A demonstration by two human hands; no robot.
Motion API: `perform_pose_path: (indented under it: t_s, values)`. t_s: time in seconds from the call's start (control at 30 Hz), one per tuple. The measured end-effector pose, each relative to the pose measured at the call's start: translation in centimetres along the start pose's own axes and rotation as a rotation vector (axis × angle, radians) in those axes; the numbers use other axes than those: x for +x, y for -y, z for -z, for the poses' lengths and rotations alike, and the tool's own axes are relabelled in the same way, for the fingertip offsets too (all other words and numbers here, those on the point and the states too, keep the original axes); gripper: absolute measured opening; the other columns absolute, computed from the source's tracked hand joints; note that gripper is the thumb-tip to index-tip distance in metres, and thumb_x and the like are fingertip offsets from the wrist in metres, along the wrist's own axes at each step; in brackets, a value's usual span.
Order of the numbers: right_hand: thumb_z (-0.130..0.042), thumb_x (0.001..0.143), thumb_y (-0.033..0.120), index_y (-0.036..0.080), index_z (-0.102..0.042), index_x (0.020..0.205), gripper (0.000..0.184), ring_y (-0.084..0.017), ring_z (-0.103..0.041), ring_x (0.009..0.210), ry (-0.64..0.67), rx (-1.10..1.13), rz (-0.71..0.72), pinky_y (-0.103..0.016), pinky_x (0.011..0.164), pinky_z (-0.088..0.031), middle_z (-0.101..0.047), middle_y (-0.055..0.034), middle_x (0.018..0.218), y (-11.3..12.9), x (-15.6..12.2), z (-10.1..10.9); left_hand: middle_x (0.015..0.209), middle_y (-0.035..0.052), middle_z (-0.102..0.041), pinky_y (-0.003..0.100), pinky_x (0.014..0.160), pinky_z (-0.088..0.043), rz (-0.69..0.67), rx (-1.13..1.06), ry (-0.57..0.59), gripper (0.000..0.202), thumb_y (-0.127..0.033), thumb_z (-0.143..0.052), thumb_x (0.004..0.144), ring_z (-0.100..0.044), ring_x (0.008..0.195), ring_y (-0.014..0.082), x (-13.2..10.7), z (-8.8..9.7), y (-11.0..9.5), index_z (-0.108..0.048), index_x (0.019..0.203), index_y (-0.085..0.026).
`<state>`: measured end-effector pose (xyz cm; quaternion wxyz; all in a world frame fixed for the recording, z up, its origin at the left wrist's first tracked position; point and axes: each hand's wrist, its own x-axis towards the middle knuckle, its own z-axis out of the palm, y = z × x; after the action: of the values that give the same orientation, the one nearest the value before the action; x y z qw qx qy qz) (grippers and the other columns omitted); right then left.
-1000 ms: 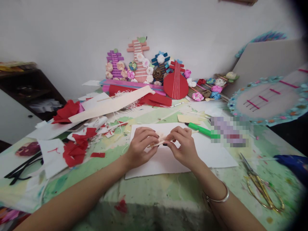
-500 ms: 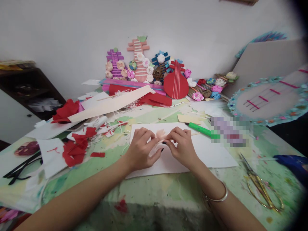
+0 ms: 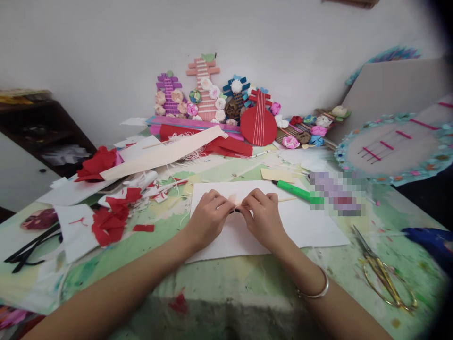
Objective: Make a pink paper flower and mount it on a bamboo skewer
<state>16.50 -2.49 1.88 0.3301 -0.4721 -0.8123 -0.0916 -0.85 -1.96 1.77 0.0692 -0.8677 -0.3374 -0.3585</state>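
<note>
Over a white sheet (image 3: 255, 241), my left hand (image 3: 209, 218) and my right hand (image 3: 262, 215) meet with their fingertips close together. Both pinch a small piece of pale peach paper (image 3: 232, 199), whose fluffy top stands up between them. Its lower part is hidden by my fingers. A thin pale stick (image 3: 287, 199) sticks out to the right behind my right hand; I cannot tell whether that hand holds it. Just beyond, a green marker (image 3: 296, 191) lies across the sheet's far right part, beside a cream paper strip (image 3: 278, 175).
Gold-handled scissors (image 3: 384, 276) lie at the right. Red paper scraps (image 3: 111, 219) and black-framed glasses (image 3: 35, 248) are at the left. Paper-flower-trimmed lute shapes, one a red lute (image 3: 259, 123), stand along the wall. A large lute-shaped board (image 3: 371, 146) leans at right.
My two hands have drawn closer together, and my left thumb has closed in against the paper. Less of the peach paper shows now.
</note>
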Motion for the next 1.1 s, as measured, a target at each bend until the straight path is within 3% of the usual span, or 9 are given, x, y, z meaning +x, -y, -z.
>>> perform_pose_path:
  t_s: [0.33,0.57,0.73,1.1]
  values:
    - [-0.051,0.087,0.017,0.016,-0.055,0.071,0.017,-0.016,-0.048,0.073,-0.003,-0.074,0.049,-0.033,0.069,-0.022,-0.057,-0.0042,0.073,0.86,0.04,-0.1,0.078,0.0078,-0.056,0.035,0.068,-0.041,0.094,-0.013,0.16,0.015,-0.003,-0.044,0.081,-0.043,0.075,0.0209,-0.23,-0.35,-0.19,-0.053,0.08,-0.014]
    - [-0.051,0.086,0.019,0.016,-0.056,0.075,0.013,-0.017,-0.05,0.078,0.045,-0.06,0.048,-0.034,0.072,-0.023,-0.059,-0.0051,0.079,0.92,0.01,0.12,0.078,0.0071,-0.053,0.034,0.065,-0.04,0.098,-0.02,0.139,0.018,0.0,-0.04,0.08,-0.042,0.073,0.0207,-0.17,-0.45,-0.33,-0.049,0.079,-0.016]
    - [-0.049,0.088,0.018,0.017,-0.059,0.073,0.019,-0.014,-0.049,0.068,0.043,-0.054,0.017,-0.033,0.069,-0.021,-0.059,-0.0026,0.072,0.86,0.02,0.0,0.078,0.0077,-0.054,0.036,0.067,-0.04,0.058,0.033,0.139,0.017,-0.003,-0.041,0.082,-0.043,0.073,0.0209,-0.3,-0.8,-0.26,-0.053,0.08,-0.015]
    - [-0.045,0.09,0.018,0.016,-0.057,0.069,0.024,-0.013,-0.043,0.06,0.079,-0.15,0.043,-0.032,0.063,-0.016,-0.059,-0.0017,0.068,0.59,-0.06,-0.16,0.085,0.009,-0.057,0.037,0.073,-0.042,0.108,-0.108,0.184,0.024,-0.001,-0.039,0.083,-0.044,0.081,0.0219,-0.33,-0.55,-0.43,-0.058,0.091,-0.013]
